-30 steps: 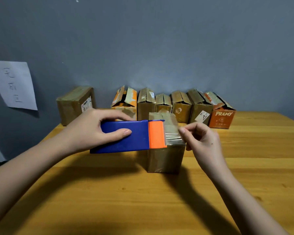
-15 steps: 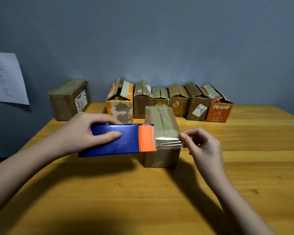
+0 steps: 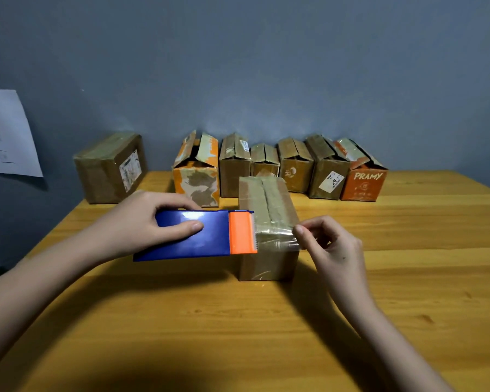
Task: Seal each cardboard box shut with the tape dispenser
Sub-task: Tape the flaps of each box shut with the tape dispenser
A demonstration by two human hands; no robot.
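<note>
I hold the blue plastic tape dispenser with the orange cutter head (image 3: 198, 234) in my left hand (image 3: 142, 222). My thumb lies flat on its top face and my other fingers curl over its far edge. The dispenser lies level, and its toothed orange end touches the left top edge of the small brown cardboard box (image 3: 269, 230) that stands in the middle of the yellow wooden bench (image 3: 238, 329).

A strip of clear tape (image 3: 276, 239) runs from the cutter across the near part of the box top to the right edge. There my right hand (image 3: 331, 250) pinches the free end of the tape between thumb and first finger; the other fingers of this hand are loosely curled. The 2 top flaps of this box lie closed, with the seam running away from me.

Behind it, along the grey wall (image 3: 266, 66), stands a row of 6 more cardboard boxes (image 3: 280, 168) with their flaps standing half open; the right one is orange and carries the word PRAMY. 1 brown box with closed top (image 3: 111, 168) stands apart at the far left corner of the bench. A white paper sheet with handwriting (image 3: 6, 134) hangs on the wall at the left.
</note>
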